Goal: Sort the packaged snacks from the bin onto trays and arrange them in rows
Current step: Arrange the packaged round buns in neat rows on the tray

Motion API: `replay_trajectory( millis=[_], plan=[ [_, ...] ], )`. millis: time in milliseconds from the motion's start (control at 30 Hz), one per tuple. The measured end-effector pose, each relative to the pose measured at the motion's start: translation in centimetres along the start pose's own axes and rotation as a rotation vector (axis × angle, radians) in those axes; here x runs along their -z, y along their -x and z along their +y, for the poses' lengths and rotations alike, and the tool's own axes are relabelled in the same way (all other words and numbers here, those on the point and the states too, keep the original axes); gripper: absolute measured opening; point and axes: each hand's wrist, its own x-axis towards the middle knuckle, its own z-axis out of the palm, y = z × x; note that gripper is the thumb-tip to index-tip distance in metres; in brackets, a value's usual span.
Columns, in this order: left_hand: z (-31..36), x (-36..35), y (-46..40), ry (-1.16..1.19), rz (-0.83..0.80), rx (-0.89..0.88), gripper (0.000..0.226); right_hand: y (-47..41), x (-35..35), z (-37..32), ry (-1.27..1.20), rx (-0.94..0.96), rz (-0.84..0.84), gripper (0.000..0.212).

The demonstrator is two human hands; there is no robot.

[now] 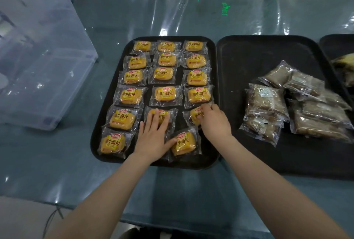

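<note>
Teal table (191, 191) under glossy clear plastic sheet (172, 13), green light reflection (225, 8) near far edge

Two bare forearms; hands (153, 139) ungloved; no sleeves visible

I see the bin (38, 62) at the counter's (182, 191) left edge. Right of it lies the first tray (95, 143), bread packets (164, 75) filling it in three columns from far edge to near edge, with one packet (184, 143) askew near its near right corner. The second tray (249, 55) touches its right side, with dark packets (266, 103) heaped toward its right edge. A third tray (337, 43) sits at the counter's right edge.
</note>
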Motion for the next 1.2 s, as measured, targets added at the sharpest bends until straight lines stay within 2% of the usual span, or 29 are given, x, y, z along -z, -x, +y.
replay_trajectory(
  millis=[167, 300, 367, 467, 500, 567, 667, 900, 1200],
  plan=[
    [0.3, -0.7, -0.5, 0.01, -0.103, -0.008, 0.101, -0.2, 0.2, 0.0, -0.134, -0.074, 0.023, 0.03],
    [0.6, -0.8, -0.4, 0.014, -0.081, -0.003, 0.102, 0.1, -0.4, -0.8, -0.2, 0.022, -0.019, 0.035],
    [0.6, -0.9, -0.3, 0.022, -0.065, 0.001, 0.103, 0.7, -1.1, -1.2, -0.155, 0.025, -0.004, 0.04],
    [0.4, -0.8, -0.1, 0.021, -0.048, -0.012, 0.102, 1.9, -1.9, -1.2, 0.079, 0.112, 0.098, 0.054],
    [0.4, -0.8, 0.0, 0.019, -0.042, -0.021, 0.101, 2.2, -2.2, -1.1, 0.116, 0.166, 0.078, 0.061],
    [0.1, -0.7, 0.0, 0.008, -0.015, -0.035, 0.098, 2.6, -3.1, -1.1, 0.125, 0.241, -0.065, 0.075],
    [-0.7, -0.5, 0.0, -0.038, 0.025, -0.074, 0.097, 3.3, -5.1, -1.1, 0.141, 0.208, -0.203, 0.082],
    [-3.0, 0.1, -0.4, -0.018, 0.003, -0.189, 0.079, 3.9, -5.3, -1.8, 0.183, 0.123, -0.259, 0.069],
    [-3.8, -0.7, -0.2, -0.06, 0.005, -0.269, 0.083, 4.6, -4.9, -2.7, 0.246, 0.035, -0.268, 0.07]
  ],
)
